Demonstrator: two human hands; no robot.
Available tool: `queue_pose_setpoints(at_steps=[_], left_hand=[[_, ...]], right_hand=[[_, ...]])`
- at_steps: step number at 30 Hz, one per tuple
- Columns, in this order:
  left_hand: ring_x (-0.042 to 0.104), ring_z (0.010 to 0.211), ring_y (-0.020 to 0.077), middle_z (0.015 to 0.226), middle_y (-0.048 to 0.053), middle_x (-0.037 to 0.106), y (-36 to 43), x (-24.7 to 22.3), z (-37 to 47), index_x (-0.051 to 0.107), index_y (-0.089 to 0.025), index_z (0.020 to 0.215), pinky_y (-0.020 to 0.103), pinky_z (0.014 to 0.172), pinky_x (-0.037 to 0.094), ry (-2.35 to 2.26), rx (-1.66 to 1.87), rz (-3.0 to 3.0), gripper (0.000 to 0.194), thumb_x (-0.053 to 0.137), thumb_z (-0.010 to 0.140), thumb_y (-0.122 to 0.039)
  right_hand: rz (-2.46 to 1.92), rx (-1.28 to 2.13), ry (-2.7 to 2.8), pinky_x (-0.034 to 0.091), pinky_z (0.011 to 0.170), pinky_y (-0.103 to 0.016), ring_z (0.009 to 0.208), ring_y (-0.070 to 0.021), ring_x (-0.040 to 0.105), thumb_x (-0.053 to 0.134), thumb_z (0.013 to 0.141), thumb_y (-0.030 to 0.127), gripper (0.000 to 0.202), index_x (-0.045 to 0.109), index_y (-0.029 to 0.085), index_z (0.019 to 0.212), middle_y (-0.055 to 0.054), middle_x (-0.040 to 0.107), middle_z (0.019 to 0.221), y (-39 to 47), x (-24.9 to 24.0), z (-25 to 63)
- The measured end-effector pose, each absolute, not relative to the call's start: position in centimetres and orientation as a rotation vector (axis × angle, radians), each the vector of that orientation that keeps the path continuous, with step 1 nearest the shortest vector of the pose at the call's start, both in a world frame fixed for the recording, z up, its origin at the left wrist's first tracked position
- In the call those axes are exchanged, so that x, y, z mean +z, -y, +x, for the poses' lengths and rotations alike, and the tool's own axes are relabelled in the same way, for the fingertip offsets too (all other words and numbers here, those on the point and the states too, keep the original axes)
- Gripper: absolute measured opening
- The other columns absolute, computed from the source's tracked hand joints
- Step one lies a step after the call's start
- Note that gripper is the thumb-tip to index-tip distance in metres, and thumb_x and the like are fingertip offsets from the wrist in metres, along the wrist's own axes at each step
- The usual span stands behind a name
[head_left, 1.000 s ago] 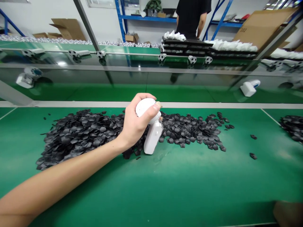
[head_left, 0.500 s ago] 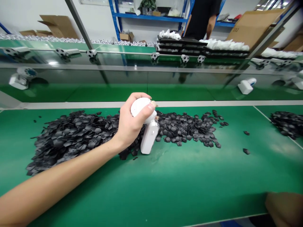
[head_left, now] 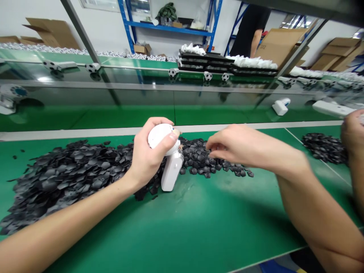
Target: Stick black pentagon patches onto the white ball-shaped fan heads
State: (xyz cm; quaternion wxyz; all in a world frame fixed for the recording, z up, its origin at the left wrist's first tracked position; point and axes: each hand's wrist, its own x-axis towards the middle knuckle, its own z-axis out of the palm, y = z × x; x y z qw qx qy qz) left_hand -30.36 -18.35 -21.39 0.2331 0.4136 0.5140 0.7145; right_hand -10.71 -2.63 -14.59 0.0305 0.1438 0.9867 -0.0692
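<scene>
My left hand (head_left: 149,151) is closed around a white plastic device with a round head and a boxy handle (head_left: 172,172). The thumb lies across the round head, and the handle points down to the green surface. Over the right part of the heap of small black angular plastic pieces (head_left: 93,163) is my right hand (head_left: 227,146). Its fingers are bent, with a small gap between thumb and fingertips; nothing shows between them. Some of the black pieces behind both hands are hidden.
At the right edge, another person's hand (head_left: 352,127) is near a smaller black heap (head_left: 324,146). Behind the pale rail (head_left: 119,131), white devices (head_left: 281,107) lie on a green belt. Football-patterned parts (head_left: 207,76) line a ledge before stacked black trays (head_left: 196,60). A person (head_left: 248,32) stands behind.
My right hand has come in from the lower right to the black pieces. My left hand still grips the white device. The view has shifted right, bringing another person's hand into sight.
</scene>
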Motion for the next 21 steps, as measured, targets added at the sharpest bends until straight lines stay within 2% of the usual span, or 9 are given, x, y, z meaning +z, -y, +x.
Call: queue_pose_setpoints(at_steps=[2, 5, 8, 11, 14, 16, 19, 21], left_hand=[[0.078, 0.069, 0.0209, 0.094, 0.002, 0.077, 18.5, -21.5, -30.4, 0.066, -0.023, 0.105, 0.030, 0.060, 0.065, -1.428, 1.956, 1.159, 0.042, 0.090, 0.086, -0.051], [0.077, 0.068, 0.0203, 0.094, 0.002, 0.077, 18.5, -21.6, -30.5, 0.066, -0.023, 0.106, 0.030, 0.060, 0.065, -1.429, 1.954, 1.171, 0.041, 0.089, 0.087, -0.051], [0.076, 0.068, 0.0199, 0.093, 0.002, 0.077, 18.4, -21.7, -30.6, 0.066, -0.023, 0.106, 0.029, 0.059, 0.064, -1.426, 1.955, 1.164, 0.040, 0.089, 0.088, -0.051], [0.075, 0.067, 0.0195, 0.092, 0.002, 0.078, 18.4, -21.7, -30.6, 0.066, -0.024, 0.106, 0.029, 0.060, 0.063, -1.427, 1.957, 1.160, 0.039, 0.088, 0.088, -0.050], [0.075, 0.068, 0.0197, 0.092, 0.002, 0.078, 18.5, -21.6, -30.6, 0.066, -0.024, 0.106, 0.030, 0.060, 0.062, -1.430, 1.951, 1.159, 0.039, 0.088, 0.088, -0.050], [0.075, 0.069, 0.0200, 0.093, 0.002, 0.078, 18.6, -21.7, -30.7, 0.066, -0.023, 0.106, 0.030, 0.062, 0.062, -1.453, 1.944, 1.168, 0.040, 0.088, 0.088, -0.052], [0.075, 0.071, 0.0195, 0.094, 0.002, 0.077, 18.6, -21.8, -30.8, 0.067, -0.023, 0.106, 0.030, 0.064, 0.062, -1.490, 1.942, 1.162, 0.041, 0.086, 0.089, -0.055], [0.074, 0.072, 0.0183, 0.095, 0.001, 0.077, 18.6, -21.8, -30.9, 0.068, -0.023, 0.105, 0.028, 0.063, 0.060, -1.459, 1.955, 1.142, 0.039, 0.082, 0.092, -0.057]], right_hand=[[0.467, -0.315, -2.878, 0.035, 0.059, -0.028, 0.065, -0.0137, 0.061, 0.075, 0.094, 0.021, 0.006, 0.080, 0.022, 0.090, 0.002, 0.074, 0.076, 2.1, -15.3, -12.6], [0.512, -0.340, -2.797, 0.037, 0.061, -0.027, 0.070, -0.0140, 0.063, 0.077, 0.096, 0.027, 0.007, 0.081, 0.022, 0.098, 0.001, 0.077, 0.084, 1.7, -16.5, -14.4], [0.537, -0.243, -2.815, 0.034, 0.061, -0.028, 0.070, -0.0147, 0.060, 0.077, 0.096, 0.027, 0.007, 0.080, 0.021, 0.095, -0.001, 0.076, 0.084, 1.9, -17.4, -14.9], [0.525, -0.239, -2.813, 0.032, 0.060, -0.027, 0.068, -0.0136, 0.057, 0.075, 0.093, 0.018, 0.006, 0.077, 0.020, 0.088, 0.000, 0.075, 0.082, 2.0, -17.8, -15.0], [0.431, -0.317, -2.867, 0.034, 0.060, -0.026, 0.067, -0.0118, 0.059, 0.076, 0.093, 0.014, 0.010, 0.076, 0.020, 0.084, 0.003, 0.074, 0.077, 1.7, -17.8, -15.1], [0.263, -0.311, -3.149, 0.038, 0.062, -0.026, 0.069, -0.0116, 0.065, 0.078, 0.095, 0.017, 0.010, 0.076, 0.021, 0.086, 0.004, 0.076, 0.079, 1.6, -17.5, -14.9], [-0.266, 0.089, -3.834, 0.049, 0.068, -0.027, 0.075, -0.0131, 0.072, 0.077, 0.099, 0.018, 0.008, 0.074, 0.020, 0.091, 0.001, 0.079, 0.087, 2.4, -16.6, -14.1], [-0.578, 0.448, -4.010, 0.054, 0.071, -0.029, 0.079, -0.0154, 0.076, 0.073, 0.100, 0.013, 0.008, 0.074, 0.020, 0.096, -0.002, 0.081, 0.090, 3.7, -15.7, -13.0]])
